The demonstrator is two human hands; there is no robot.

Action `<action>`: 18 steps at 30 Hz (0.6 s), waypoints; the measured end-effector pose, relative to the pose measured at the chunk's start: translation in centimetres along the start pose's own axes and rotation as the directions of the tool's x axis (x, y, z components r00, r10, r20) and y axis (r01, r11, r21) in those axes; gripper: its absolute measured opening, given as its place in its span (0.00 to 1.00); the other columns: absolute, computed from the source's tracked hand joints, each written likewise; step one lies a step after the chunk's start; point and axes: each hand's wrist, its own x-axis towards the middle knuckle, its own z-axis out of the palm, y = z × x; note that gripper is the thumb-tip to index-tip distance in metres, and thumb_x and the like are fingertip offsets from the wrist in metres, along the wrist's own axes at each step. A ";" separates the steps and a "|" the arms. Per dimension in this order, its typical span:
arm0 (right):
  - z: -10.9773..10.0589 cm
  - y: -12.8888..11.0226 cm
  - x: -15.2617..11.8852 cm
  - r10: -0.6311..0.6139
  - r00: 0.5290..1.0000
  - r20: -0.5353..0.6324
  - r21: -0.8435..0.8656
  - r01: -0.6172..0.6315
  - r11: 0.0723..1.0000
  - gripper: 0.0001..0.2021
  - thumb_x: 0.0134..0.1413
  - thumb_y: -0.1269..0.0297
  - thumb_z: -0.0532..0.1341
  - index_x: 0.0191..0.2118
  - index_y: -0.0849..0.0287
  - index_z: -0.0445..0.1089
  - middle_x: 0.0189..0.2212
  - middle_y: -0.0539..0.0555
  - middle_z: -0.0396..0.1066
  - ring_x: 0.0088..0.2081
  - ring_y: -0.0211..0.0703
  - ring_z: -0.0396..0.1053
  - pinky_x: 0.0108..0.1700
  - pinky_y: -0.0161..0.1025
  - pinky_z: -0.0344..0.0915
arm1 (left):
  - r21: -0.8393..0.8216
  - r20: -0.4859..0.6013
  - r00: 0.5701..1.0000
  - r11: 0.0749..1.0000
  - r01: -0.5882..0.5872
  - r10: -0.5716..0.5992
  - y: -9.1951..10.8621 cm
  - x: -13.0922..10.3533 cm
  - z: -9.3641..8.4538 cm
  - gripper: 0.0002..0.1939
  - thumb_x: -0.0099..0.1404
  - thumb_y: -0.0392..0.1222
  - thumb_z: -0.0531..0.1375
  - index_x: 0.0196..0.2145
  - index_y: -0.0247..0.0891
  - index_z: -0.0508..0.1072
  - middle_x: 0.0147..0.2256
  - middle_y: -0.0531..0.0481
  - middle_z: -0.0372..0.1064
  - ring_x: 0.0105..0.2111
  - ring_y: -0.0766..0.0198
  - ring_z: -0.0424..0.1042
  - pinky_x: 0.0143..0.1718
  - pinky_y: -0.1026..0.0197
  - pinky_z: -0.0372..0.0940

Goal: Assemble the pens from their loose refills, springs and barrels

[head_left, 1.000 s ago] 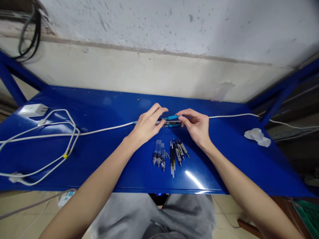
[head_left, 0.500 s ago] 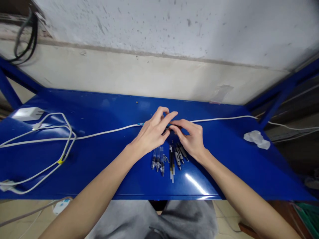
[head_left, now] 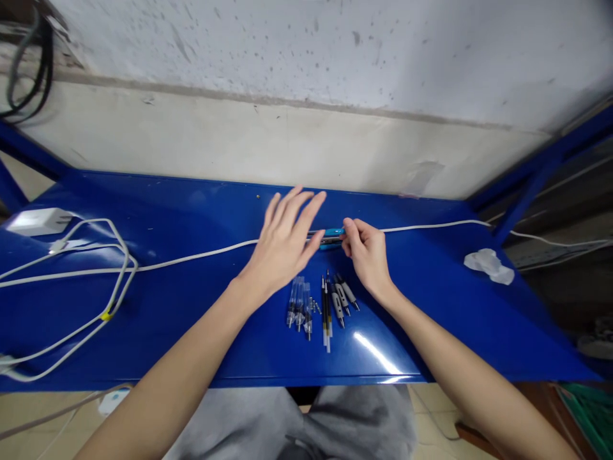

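My left hand (head_left: 283, 246) is spread over the blue table, its thumb near a light-blue pen (head_left: 334, 232). My right hand (head_left: 368, 255) is closed in a pinch at the right end of that pen. Another dark pen-like piece lies just below it, partly covered by the fingers. Nearer to me lie several clear pen barrels (head_left: 299, 303), tiny metal parts (head_left: 314, 305), dark ink refills (head_left: 326, 313) and grey pen grips with metal tips (head_left: 341, 295).
A white cable (head_left: 191, 258) runs across the blue table (head_left: 201, 345) behind the hands and loops at the left. There sits a white adapter (head_left: 39, 222). Crumpled white plastic (head_left: 489, 266) lies at the right. The wall (head_left: 287, 140) rises behind.
My left hand has moved left and opened away from my right hand, uncovering the light-blue pen. The view has shifted slightly.
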 end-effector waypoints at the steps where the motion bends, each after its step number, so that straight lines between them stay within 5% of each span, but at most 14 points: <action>1: -0.1 0.1 0.2 0.015 1.000 -0.023 0.045 -0.014 0.999 0.24 0.69 0.48 0.57 0.25 0.57 0.64 0.16 0.45 0.60 0.19 0.33 0.55 0.25 0.35 0.52 | 0.054 0.004 1.000 0.998 0.021 -0.021 -0.4 0.0 -0.1 0.18 0.76 0.41 0.54 0.60 0.37 0.67 0.59 0.37 0.66 0.67 0.42 0.57 0.67 0.33 0.51; 5: -0.7 0.8 0.6 0.096 0.995 -0.007 0.130 -0.094 0.987 0.28 0.67 0.44 0.57 0.20 0.58 0.63 0.12 0.44 0.55 0.16 0.32 0.50 0.21 0.35 0.46 | 0.106 0.042 0.999 0.994 0.002 -0.007 -1.4 -0.1 0.1 0.11 0.76 0.40 0.53 0.41 0.36 0.74 0.45 0.41 0.74 0.53 0.48 0.68 0.53 0.46 0.63; 9: -1.2 0.9 0.8 0.155 0.975 0.157 -0.002 -0.156 0.988 0.35 0.67 0.42 0.56 0.12 0.58 0.58 0.10 0.46 0.53 0.14 0.31 0.48 0.20 0.36 0.45 | 0.068 0.098 0.995 0.997 -0.028 0.022 -1.7 -0.3 0.3 0.10 0.77 0.39 0.53 0.40 0.36 0.72 0.38 0.46 0.74 0.38 0.58 0.71 0.39 0.55 0.62; 12: -1.3 0.4 0.9 0.080 0.974 0.212 0.056 -0.094 0.994 0.25 0.66 0.44 0.59 0.27 0.60 0.73 0.18 0.48 0.65 0.19 0.34 0.58 0.23 0.34 0.53 | 0.056 0.114 0.991 0.996 0.067 -0.073 -2.4 -0.7 0.5 0.04 0.75 0.38 0.56 0.41 0.39 0.71 0.35 0.51 0.75 0.33 0.61 0.72 0.34 0.59 0.60; 15: -1.4 -0.1 1.0 0.007 0.966 0.260 0.101 -0.034 0.994 0.17 0.61 0.48 0.65 0.41 0.58 0.76 0.23 0.47 0.67 0.23 0.35 0.61 0.25 0.34 0.56 | 0.031 0.118 0.989 0.996 0.088 -0.091 -2.9 -0.9 0.6 0.02 0.73 0.38 0.59 0.40 0.41 0.70 0.33 0.54 0.75 0.30 0.63 0.72 0.30 0.61 0.57; 18: -1.7 -0.3 1.0 0.028 0.963 0.270 0.028 -0.037 0.999 0.23 0.64 0.46 0.61 0.27 0.60 0.74 0.17 0.46 0.60 0.20 0.33 0.55 0.24 0.35 0.51 | 0.014 0.096 0.995 1.000 0.017 -0.018 -2.6 -0.9 0.6 0.05 0.74 0.39 0.57 0.37 0.40 0.69 0.30 0.55 0.74 0.26 0.64 0.70 0.30 0.61 0.58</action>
